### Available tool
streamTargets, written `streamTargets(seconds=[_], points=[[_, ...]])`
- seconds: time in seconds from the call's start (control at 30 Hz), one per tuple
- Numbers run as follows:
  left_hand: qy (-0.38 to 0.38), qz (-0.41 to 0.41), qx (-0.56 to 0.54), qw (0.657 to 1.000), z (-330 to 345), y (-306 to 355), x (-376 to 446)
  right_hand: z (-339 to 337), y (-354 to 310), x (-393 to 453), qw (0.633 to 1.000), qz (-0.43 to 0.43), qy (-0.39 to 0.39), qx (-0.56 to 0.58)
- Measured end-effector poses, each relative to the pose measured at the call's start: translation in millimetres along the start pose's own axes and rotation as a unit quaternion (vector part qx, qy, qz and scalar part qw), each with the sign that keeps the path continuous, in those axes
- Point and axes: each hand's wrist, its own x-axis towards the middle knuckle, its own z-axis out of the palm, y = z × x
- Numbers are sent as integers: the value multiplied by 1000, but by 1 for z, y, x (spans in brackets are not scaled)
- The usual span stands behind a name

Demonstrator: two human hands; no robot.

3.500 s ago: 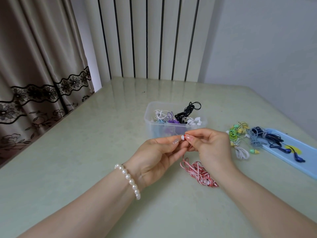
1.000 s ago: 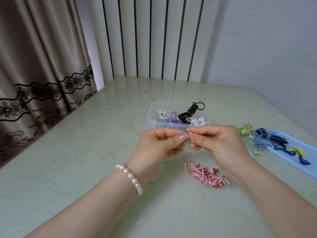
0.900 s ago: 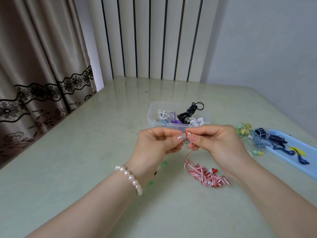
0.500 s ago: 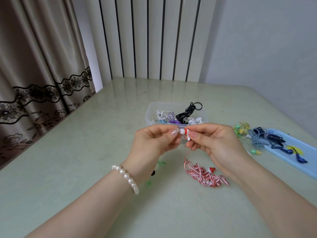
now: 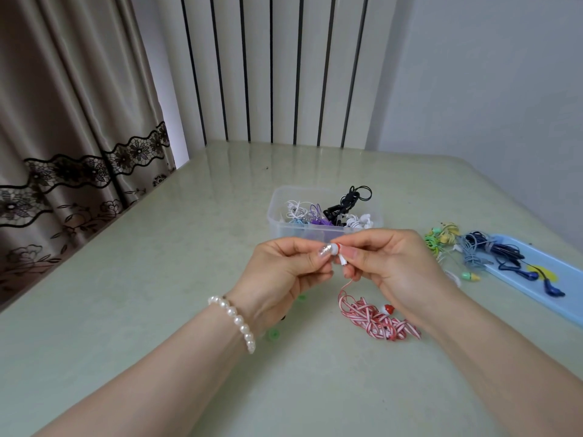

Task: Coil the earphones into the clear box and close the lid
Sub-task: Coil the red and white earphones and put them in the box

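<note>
Red-and-white striped earphones (image 5: 377,318) lie in a loose tangle on the table, their second red earbud (image 5: 388,308) showing on top. One white-and-red earbud (image 5: 337,251) is lifted above the pile, with its cable hanging down to it. My left hand (image 5: 284,269) and my right hand (image 5: 391,263) both pinch that earbud between thumb and forefinger. Just behind my hands stands the clear box (image 5: 277,222), lidless, with several coiled earphones inside in white, purple, blue and black (image 5: 347,200).
A light blue lid or tray (image 5: 568,298) lies at the right with dark blue earphones (image 5: 504,253) on it. Green, yellow and grey-blue earphones (image 5: 441,236) sit beside it. Small green bits (image 5: 273,334) lie under my left wrist. A curtain hangs left.
My hands have stayed together in front of the box, rising slightly. The earbud has turned between my fingertips and shows more. The striped pile has loosened and its second earbud has come into sight.
</note>
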Motion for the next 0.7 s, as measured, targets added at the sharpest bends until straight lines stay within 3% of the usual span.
streamTargets(seconds=[0.27, 0.4, 0.53, 0.7], points=[[-20, 6, 30, 999, -1, 4, 2, -4, -9, 1, 994, -43, 1, -102], [6, 60, 122, 991, -4, 9, 5, -17, -6, 8, 984, -38, 57, -167], [49, 75, 258, 962, -27, 19, 12, -29, 13, 13, 970, 42, 57, -231], [24, 12, 440, 898, -50, 31, 13, -36, 27, 15, 935, 75, -2, -347]])
